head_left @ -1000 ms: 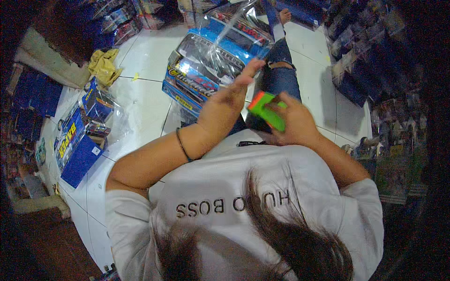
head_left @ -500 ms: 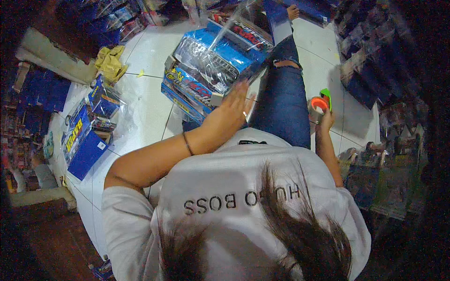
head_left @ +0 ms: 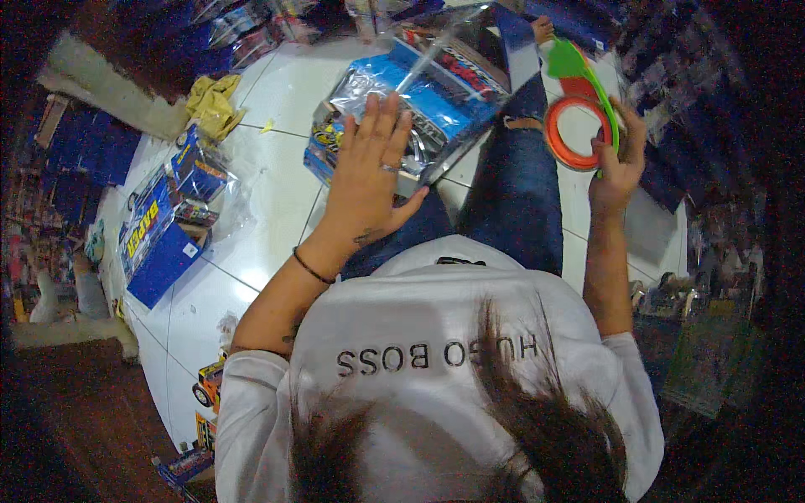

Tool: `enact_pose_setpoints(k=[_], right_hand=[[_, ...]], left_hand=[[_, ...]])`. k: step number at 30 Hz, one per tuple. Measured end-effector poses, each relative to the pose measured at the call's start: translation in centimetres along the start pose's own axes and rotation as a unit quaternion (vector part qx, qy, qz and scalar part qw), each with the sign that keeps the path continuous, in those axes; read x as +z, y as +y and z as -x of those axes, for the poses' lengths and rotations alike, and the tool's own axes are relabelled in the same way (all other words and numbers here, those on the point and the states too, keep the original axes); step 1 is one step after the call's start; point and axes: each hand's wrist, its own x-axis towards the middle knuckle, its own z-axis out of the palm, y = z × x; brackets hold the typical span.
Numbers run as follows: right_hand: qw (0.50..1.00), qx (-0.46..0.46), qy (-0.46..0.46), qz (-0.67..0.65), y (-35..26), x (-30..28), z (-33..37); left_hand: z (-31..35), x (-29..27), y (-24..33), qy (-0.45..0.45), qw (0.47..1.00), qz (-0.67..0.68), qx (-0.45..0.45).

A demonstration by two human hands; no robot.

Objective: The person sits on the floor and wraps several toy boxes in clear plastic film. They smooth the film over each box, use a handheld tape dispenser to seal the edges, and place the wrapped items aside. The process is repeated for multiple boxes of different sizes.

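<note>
My left hand (head_left: 373, 172) lies flat with its fingers spread over the near left part of a blue toy box (head_left: 419, 88) wrapped in clear plastic. The palm hides part of the box's side and its printed panel. Raised at the right, my right hand (head_left: 619, 159) is closed round a green tape dispenser (head_left: 597, 84) that carries a roll of tape with an orange core (head_left: 556, 141). The plastic on the box is shiny and creased, and a strip-like glare crosses its top.
To the left on the white tiled floor (head_left: 272, 180) stands another blue toy box (head_left: 159, 260) in clear plastic. Behind it lies crumpled yellow material (head_left: 213, 106). An orange toy vehicle (head_left: 208, 386) is near my left elbow. My jeans-clad leg (head_left: 516, 193) stretches beside the wrapped box.
My right hand has lifted the tape dispenser forward and up from beside my leg. My left hand has moved left and spread flat over the box. An orange toy vehicle shows near my left elbow.
</note>
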Motion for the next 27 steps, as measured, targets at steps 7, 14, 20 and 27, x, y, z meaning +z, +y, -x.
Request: enact_pose_setpoints(k=[7, 14, 20, 27], right_hand=[[0.825, -0.237, -0.464, 0.219, -17.0, 16.1, -8.9], [0.417, -0.339, -0.665, 0.519, -20.2, 27.9, -9.8], [0.424, -0.307, -0.664, 0.534, -19.8, 29.4, -8.9], [0.599, -0.295, -0.582, 0.464, -18.4, 26.4, -7.1]], left_hand=[[0.1, 0.7, 0.6, 0.055, 0.998, 0.012, -0.009], [0.1, 0.9, 0.4, 0.067, 0.997, 0.028, -0.005], [0.1, 0.7, 0.2, 0.069, 0.997, 0.037, 0.007], [1.4, 2.2, -0.7, 0.143, 0.981, 0.128, -0.024]])
